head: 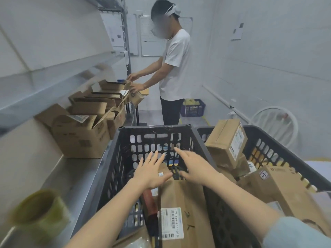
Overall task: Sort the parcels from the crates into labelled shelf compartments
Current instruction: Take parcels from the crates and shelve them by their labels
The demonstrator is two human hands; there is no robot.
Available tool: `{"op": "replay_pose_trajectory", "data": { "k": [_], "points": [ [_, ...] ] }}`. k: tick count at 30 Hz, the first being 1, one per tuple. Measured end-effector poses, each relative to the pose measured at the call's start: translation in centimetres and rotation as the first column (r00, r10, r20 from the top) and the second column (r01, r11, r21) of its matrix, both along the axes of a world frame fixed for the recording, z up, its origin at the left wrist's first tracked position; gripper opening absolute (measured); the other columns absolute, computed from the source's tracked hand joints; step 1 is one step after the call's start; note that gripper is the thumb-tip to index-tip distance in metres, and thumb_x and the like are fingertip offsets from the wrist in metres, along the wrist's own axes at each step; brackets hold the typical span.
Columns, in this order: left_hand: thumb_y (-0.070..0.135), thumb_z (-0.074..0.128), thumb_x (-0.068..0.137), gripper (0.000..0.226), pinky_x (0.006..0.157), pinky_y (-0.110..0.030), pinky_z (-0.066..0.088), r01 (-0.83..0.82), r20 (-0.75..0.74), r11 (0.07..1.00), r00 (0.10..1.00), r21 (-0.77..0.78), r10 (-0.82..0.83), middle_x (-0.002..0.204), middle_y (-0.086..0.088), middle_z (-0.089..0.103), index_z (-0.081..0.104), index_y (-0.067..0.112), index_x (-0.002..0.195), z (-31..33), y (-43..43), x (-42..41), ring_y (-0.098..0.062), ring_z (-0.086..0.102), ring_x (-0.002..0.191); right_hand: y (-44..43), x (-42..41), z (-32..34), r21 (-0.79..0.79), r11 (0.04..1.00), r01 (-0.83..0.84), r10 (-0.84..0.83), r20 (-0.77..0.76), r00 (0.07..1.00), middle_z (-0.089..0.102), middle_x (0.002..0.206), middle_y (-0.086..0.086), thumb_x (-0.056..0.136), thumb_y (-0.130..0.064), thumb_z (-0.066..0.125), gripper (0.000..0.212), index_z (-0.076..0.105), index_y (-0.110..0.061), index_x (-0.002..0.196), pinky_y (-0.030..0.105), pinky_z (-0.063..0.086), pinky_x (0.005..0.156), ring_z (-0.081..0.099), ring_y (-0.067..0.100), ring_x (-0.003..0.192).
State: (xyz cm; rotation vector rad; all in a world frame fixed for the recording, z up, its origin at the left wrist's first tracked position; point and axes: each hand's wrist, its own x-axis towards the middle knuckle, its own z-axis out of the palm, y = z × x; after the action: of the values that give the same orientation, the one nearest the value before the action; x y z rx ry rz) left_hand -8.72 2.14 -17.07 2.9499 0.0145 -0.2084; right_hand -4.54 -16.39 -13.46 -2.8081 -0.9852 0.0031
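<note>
Parcel end lies partly hidden under the left hand.

White tiled walls hem us in, a white wall-mounted board at twelve o'clock, a white hoop-backed chair at two o'clock.

A blurry yellowish roll, perhaps tape, sits lower left.

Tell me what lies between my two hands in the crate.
Head view: a brown cardboard parcel in the black crate lies between the left hand and right hand; neither grips it.
</note>
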Motion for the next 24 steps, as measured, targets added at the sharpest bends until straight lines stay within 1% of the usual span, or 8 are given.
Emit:
{"op": "replay_pose_trajectory", "data": {
  "k": [4, 6, 9, 12, 15, 19, 22, 24],
  "points": [
    [0.068, 0.032, 0.094, 0.082, 0.122, -0.043, 0.001, -0.006, -0.093, 1.000, 0.996, -0.001, 0.006, 0.164, -0.005, -0.006, 0.004, 0.024, 0.157, -1.2, -0.3, -0.4, -0.022, -0.007, 0.151, -0.2, 0.1, -1.8, -0.267, 0.962, 0.048, -0.136, -0.322, 0.937, 0.036, 0.147, 0.014, 0.086, -0.034, 0.066, 0.088, 0.012, -0.015, 0.153, 0.039, 0.036, 0.109, 0.036, 0.031, 0.135],
    [0.066, 0.036, 0.093, 0.081, 0.120, -0.043, 0.008, -0.019, -0.160, 1.000, 0.987, 0.006, 0.019, 0.163, -0.009, 0.005, 0.012, 0.021, 0.157, -1.8, -0.4, -0.9, -0.026, 0.000, 0.150, -0.3, 0.0, -2.8, -0.406, 0.913, 0.044, -0.187, -0.321, 0.929, 0.041, 0.143, 0.015, 0.086, -0.039, 0.066, 0.082, 0.022, -0.010, 0.149, 0.041, 0.040, 0.106, 0.039, 0.033, 0.132],
    [0.062, 0.040, 0.095, 0.077, 0.115, -0.040, 0.023, -0.067, -0.316, 0.994, 0.948, -0.081, 0.038, 0.158, -0.014, 0.024, 0.018, 0.019, 0.155, -2.4, -0.6, -1.2, -0.031, 0.022, 0.145, -0.2, 0.2, -3.7, -0.458, 0.889, 0.009, -0.163, -0.299, 0.940, 0.051, 0.134, 0.014, 0.088, -0.037, 0.065, 0.062, 0.039, -0.011, 0.137, 0.041, 0.046, 0.098, 0.049, 0.032, 0.122],
    [0.051, 0.043, 0.099, 0.070, 0.096, -0.030, 0.045, -0.181, -0.389, 0.939, 0.920, -0.291, 0.057, 0.147, -0.011, 0.043, 0.019, 0.015, 0.153, -3.0, -0.8, -1.1, -0.026, 0.052, 0.123, -0.1, 0.6, -3.9, -0.438, 0.899, -0.003, -0.138, -0.290, 0.947, 0.053, 0.130, 0.012, 0.086, -0.037, 0.067, 0.057, 0.045, -0.013, 0.133, 0.040, 0.047, 0.095, 0.054, 0.031, 0.117],
    [0.040, 0.049, 0.099, 0.062, 0.069, -0.026, 0.057, -0.293, -0.381, 0.841, 0.918, -0.455, 0.113, 0.130, -0.011, 0.051, 0.025, 0.012, 0.149, -3.0, -0.7, -1.0, -0.023, 0.062, 0.098, -0.1, 0.8, -3.8, -0.389, 0.921, 0.005, -0.124, -0.279, 0.952, 0.053, 0.130, 0.011, 0.086, -0.037, 0.068, 0.056, 0.046, -0.015, 0.133, 0.041, 0.047, 0.093, 0.054, 0.030, 0.116],
    [0.032, 0.056, 0.097, 0.056, 0.075, -0.041, 0.061, -0.341, -0.293, 0.740, 0.935, -0.580, 0.201, 0.130, -0.012, 0.049, 0.032, 0.016, 0.146, -2.0, 1.0, -0.6, -0.029, 0.063, 0.105, 0.0, 1.0, -3.4, -0.149, 0.988, 0.039, -0.074, -0.239, 0.968, 0.040, 0.142, 0.010, 0.089, -0.038, 0.063, 0.065, 0.034, -0.020, 0.144, 0.043, 0.040, 0.103, 0.038, 0.031, 0.131],
    [0.028, 0.056, 0.097, 0.039, 0.069, -0.043, 0.061, -0.347, -0.207, 0.677, 0.937, -0.649, 0.282, 0.120, -0.012, 0.054, 0.043, 0.018, 0.133, -1.1, 2.3, -0.4, -0.028, 0.063, 0.101, 0.5, 0.5, -3.3, 0.046, 0.996, 0.081, -0.067, -0.237, 0.969, 0.003, 0.160, 0.012, 0.088, -0.038, 0.065, 0.083, 0.013, -0.027, 0.152, 0.048, 0.024, 0.116, 0.000, 0.032, 0.148],
    [0.028, 0.055, 0.098, 0.036, 0.069, -0.041, 0.062, -0.366, -0.175, 0.666, 0.925, -0.650, 0.338, 0.114, -0.009, 0.056, 0.044, 0.018, 0.131, -0.9, 3.1, -0.6, -0.026, 0.064, 0.098, 0.8, 0.2, -3.5, 0.059, 0.988, 0.142, -0.119, -0.294, 0.948, -0.010, 0.160, 0.014, 0.086, -0.039, 0.068, 0.096, -0.001, -0.032, 0.153, 0.049, 0.021, 0.116, -0.003, 0.035, 0.148]
  ]
}}
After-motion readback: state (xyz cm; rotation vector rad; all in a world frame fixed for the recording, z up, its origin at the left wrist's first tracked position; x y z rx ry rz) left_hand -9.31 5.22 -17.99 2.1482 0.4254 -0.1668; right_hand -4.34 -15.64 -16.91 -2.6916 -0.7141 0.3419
